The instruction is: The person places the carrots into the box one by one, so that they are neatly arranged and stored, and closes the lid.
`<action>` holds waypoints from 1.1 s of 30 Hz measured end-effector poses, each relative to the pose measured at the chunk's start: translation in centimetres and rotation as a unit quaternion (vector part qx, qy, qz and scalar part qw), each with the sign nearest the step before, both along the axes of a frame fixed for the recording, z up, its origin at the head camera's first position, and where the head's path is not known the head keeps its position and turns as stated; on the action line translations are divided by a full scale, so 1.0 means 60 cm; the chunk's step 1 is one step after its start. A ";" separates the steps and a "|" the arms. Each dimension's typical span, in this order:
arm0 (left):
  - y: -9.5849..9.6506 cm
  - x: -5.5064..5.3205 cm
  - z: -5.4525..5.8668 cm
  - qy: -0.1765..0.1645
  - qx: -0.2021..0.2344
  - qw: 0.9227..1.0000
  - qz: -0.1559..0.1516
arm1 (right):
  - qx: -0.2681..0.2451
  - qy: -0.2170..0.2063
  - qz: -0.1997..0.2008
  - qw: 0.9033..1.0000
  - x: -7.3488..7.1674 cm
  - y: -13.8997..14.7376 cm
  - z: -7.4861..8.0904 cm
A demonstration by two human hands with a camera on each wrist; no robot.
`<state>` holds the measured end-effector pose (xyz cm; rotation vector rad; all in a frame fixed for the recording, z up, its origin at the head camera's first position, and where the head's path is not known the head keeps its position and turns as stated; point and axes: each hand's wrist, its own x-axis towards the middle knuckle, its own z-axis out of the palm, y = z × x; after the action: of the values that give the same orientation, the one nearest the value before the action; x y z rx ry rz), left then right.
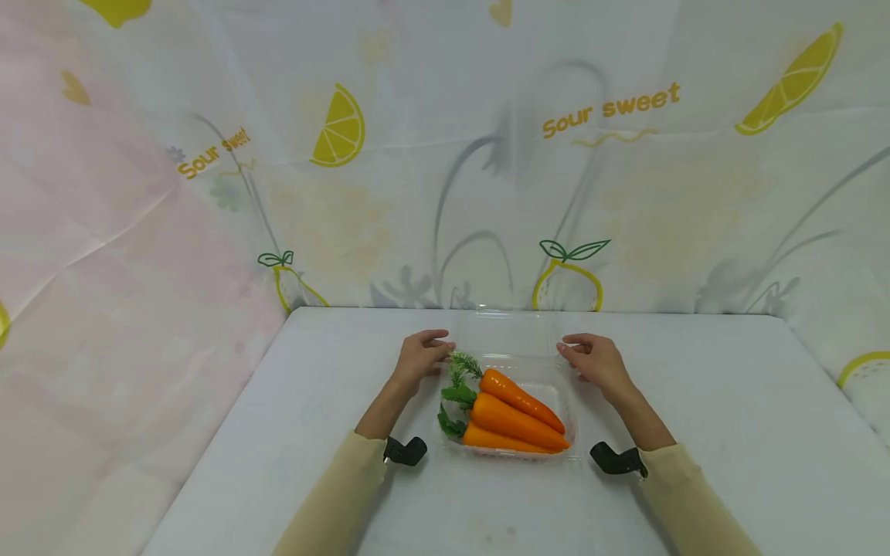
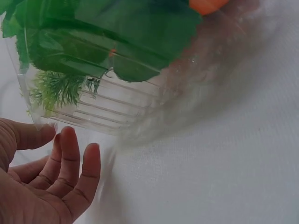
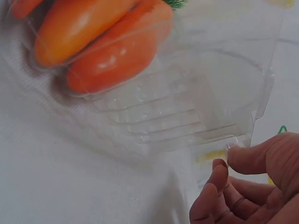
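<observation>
In the head view, three orange carrots (image 1: 518, 417) with green leafy tops (image 1: 459, 395) lie in a clear plastic box (image 1: 573, 417). Its transparent lid (image 1: 504, 332) is open toward the back. My left hand (image 1: 420, 357) is at the box's back left corner; in the left wrist view its thumb and a finger pinch the clear edge, the other fingers bent loosely below. At the back right corner, my right hand (image 1: 596, 361) pinches the plastic between thumb and forefinger. The ribbed side wall (image 3: 159, 116) shows close above that hand in the right wrist view.
A white table (image 1: 730, 432) lies under the box and reaches a cloth backdrop (image 1: 431, 154) printed with lemons and lettering. Black wrist mounts (image 1: 615, 459) stick out inward from both light sleeves (image 1: 695, 502), near the box's front corners.
</observation>
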<state>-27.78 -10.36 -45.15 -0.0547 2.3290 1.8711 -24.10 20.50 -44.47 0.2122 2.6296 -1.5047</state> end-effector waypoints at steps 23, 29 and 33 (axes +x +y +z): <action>-0.026 0.035 0.017 0.168 0.052 0.982 -0.063 | -0.043 0.192 0.025 0.980 0.034 0.023 0.001; -0.030 0.069 0.036 0.169 0.024 0.983 -0.064 | 0.010 0.215 0.034 0.976 0.058 0.026 -0.003; -0.036 0.086 0.032 0.190 -0.004 0.979 -0.077 | 0.024 0.215 0.051 0.975 0.077 0.029 -0.003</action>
<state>-22.64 -12.50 -43.25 0.5115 2.4852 1.9325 -19.46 22.24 -44.63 -0.2754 2.9448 -1.6039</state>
